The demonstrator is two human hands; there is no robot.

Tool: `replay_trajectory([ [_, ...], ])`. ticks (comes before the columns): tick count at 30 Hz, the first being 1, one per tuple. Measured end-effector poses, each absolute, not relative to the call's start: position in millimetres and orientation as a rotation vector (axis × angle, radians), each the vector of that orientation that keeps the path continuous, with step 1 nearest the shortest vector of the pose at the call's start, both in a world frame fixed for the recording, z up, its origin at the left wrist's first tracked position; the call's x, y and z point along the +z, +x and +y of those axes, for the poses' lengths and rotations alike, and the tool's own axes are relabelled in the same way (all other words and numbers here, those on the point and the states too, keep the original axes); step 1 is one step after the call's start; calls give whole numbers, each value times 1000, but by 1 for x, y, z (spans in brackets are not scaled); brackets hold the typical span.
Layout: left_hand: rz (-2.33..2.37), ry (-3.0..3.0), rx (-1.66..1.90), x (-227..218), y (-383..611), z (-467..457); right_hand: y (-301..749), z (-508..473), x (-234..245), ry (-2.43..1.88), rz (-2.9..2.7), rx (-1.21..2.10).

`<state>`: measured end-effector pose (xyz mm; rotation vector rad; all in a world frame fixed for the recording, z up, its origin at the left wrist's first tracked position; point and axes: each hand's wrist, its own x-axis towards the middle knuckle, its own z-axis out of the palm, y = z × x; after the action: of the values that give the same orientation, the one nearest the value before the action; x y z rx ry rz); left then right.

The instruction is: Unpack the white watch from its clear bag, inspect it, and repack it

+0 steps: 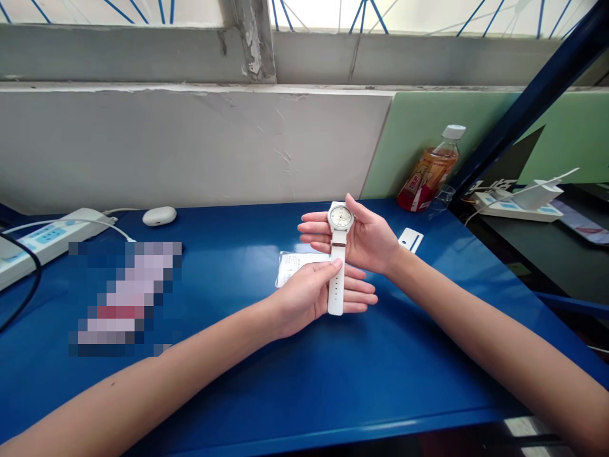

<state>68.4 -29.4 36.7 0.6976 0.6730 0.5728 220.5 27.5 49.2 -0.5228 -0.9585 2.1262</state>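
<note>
Above the desk, a white wristwatch (337,299) is held up between my two hands, its round pale dial facing me and its strap hanging straight down. My left hand (304,293) pinches the lower strap, thumb pressed on the front and fingers stretched out behind it. Behind the watch head lies my right hand (371,244), bearing it on the palm side with fingers extended and thumb raised beside the dial. Partly hidden behind my left hand is a clear packet with a printed white label (292,263). A white card with a dark slot (411,240) lies beyond my right wrist.
On the blue desk (228,387), a pixelated flat object (137,285) lies left, near a white power strip (52,238) with cables and a white earbud case (159,216). A drink bottle (431,171) leans at back right by a blue post. Another power strip (518,206) stands beyond.
</note>
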Motion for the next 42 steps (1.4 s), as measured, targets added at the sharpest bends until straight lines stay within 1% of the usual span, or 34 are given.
replay_trajectory([
  [8,666,728,587,37,66,-28,223,29,52,-560,-924,2100],
  [20,612,738,573,30,68,-29,222,29,53,-502,-900,2160],
  [33,670,684,594,37,69,-28,223,31,46,-508,-944,2159],
  [42,713,690,611,42,70,-29,223,31,46,-506,-878,2162],
])
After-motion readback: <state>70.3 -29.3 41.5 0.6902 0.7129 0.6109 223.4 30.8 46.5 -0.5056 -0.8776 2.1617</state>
